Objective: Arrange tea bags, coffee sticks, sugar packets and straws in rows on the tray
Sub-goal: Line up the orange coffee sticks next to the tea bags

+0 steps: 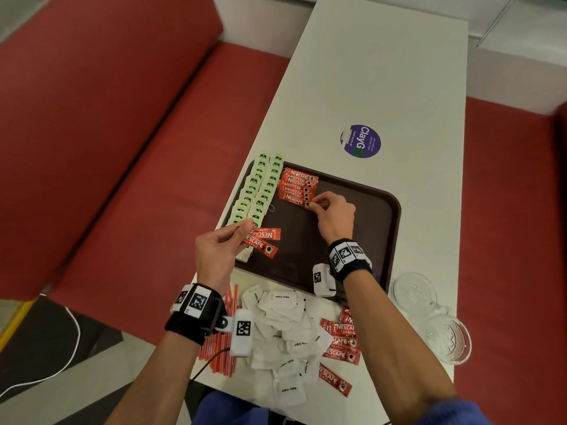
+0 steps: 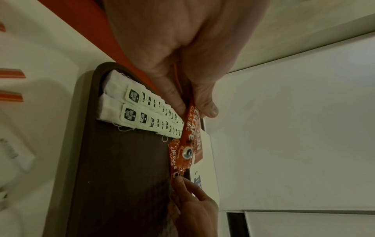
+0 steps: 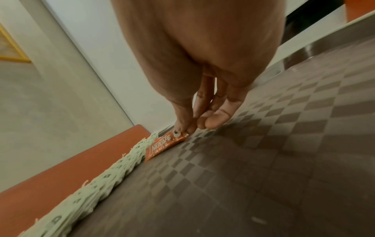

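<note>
Left hand (image 1: 219, 253): pinches two sticks (image 1: 263, 240), long axes toward 4 o'clock.
Right hand (image 1: 333, 216): fingertips pinch row's (image 1: 297, 187) nearest stick end.
Free slot: 1 o'clock of left hand, right hand nearer.

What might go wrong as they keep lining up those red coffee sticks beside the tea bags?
The right hand pinches the end of the nearest stick in the coffee row; a nudge could skew that overlapping row. The left hand holds two coffee sticks right by the tea bags, so it might brush them out of line.
</note>
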Tool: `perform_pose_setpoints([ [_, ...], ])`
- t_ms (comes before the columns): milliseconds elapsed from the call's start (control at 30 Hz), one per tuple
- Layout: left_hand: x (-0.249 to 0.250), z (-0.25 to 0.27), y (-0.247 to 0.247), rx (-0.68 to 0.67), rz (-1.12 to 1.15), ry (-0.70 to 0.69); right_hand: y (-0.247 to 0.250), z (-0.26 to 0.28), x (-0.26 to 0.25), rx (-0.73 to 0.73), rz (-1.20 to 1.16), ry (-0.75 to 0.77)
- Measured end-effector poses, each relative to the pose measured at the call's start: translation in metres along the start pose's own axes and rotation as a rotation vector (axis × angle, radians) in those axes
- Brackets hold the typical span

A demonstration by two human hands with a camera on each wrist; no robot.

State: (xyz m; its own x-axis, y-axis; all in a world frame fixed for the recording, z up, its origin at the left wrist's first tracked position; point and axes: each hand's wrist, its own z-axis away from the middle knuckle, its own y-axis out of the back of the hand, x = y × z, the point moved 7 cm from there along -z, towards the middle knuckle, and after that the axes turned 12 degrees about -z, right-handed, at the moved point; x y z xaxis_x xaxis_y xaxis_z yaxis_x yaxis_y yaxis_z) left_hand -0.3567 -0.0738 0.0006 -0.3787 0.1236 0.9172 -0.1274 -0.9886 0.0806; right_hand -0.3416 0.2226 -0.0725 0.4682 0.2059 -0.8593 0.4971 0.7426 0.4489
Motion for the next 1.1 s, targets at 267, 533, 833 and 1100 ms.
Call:
perform_pose_setpoints([
  [267, 0.002, -0.008, -0.008, 0.002, -0.067, -0.003, 0.012, 0.024, -0.032, 0.062, 0.016, 0.158],
  [533, 0.002, -0.018, -0.029, -0.033, -0.149, -0.026, -0.007, 0.09, -0.045, -0.385, -0.369, 0.062],
  [833, -0.007, -0.005, -0.057, -0.245, -0.182, -0.002, 0.017, 0.082, -0.055, -0.171, -0.654, 0.079],
  [1100, -0.004, -0.002, -0.07, -0.334, -0.191, -0.053, 0.004, 0.085, -0.063, -0.422, -0.444, 0.078],
])
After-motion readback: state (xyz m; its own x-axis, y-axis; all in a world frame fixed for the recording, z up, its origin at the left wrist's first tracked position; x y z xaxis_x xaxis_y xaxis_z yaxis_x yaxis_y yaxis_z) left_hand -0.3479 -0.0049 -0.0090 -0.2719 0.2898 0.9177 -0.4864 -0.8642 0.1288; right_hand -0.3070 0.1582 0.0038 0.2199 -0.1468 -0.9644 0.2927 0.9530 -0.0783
